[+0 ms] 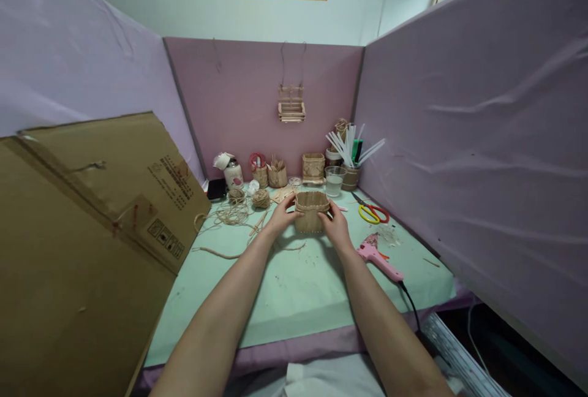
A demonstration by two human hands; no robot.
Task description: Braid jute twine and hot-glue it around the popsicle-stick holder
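Between my two hands is a small tan basket (311,219) that looks made of wooden sticks, with a braided twine band round its upper rim. My left hand (283,216) grips its left side, thumb on the front and fingers toward the rim. On the right side my right hand (335,222) holds it the same way. The basket's back and underside are hidden. Loose jute twine (232,213) and a twine ball (261,199) lie left of my left hand. A pink hot glue gun (380,261) rests right of my right forearm.
Red and yellow scissors (374,213) lie at the right. Along the back stand a water cup (334,184), a holder with white glue sticks (351,177), a similar woven basket (313,167) and a jar (233,173). A large cardboard sheet (101,219) leans at the left.
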